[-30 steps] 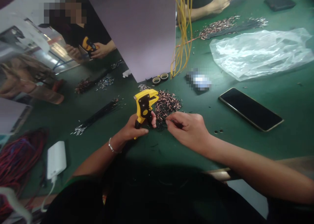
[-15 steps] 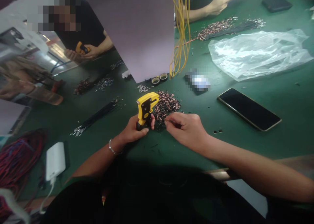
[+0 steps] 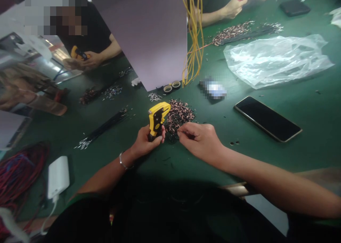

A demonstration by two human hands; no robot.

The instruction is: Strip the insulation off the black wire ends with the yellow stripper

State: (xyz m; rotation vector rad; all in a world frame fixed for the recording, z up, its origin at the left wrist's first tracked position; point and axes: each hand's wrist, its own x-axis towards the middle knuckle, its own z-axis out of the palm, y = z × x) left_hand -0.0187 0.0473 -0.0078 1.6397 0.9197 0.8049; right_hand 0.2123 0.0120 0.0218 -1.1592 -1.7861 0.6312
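My left hand (image 3: pixel 145 140) is wrapped around the black handle of a yellow and black wire stripper (image 3: pixel 157 120), whose head points up and to the right. Its jaws look closed. My right hand (image 3: pixel 201 138) is just to the right, its thumb and fingers pinched together. Whatever lies between those fingertips is too small to make out. Beyond both hands is a heap of short wire scraps (image 3: pixel 181 113), copper and black, on the green table (image 3: pixel 170 168). To the left lies a bundle of black wires (image 3: pixel 103 128) with bare, silvery ends.
A phone (image 3: pixel 268 118) and a clear plastic bag (image 3: pixel 277 60) lie on the right. Yellow wires (image 3: pixel 195 33) hang beside a grey panel (image 3: pixel 157 37), with tape rolls (image 3: pixel 172 86) at its foot. A white power bank (image 3: pixel 58 177) and red cable (image 3: pixel 22 175) lie left. Co-workers' hands (image 3: pixel 93 59) show behind.
My left fingers have squeezed the handle, and the stripper's jaws have gone from parted to closed. My right hand keeps its pinch in nearly the same place. The view has shifted slightly.
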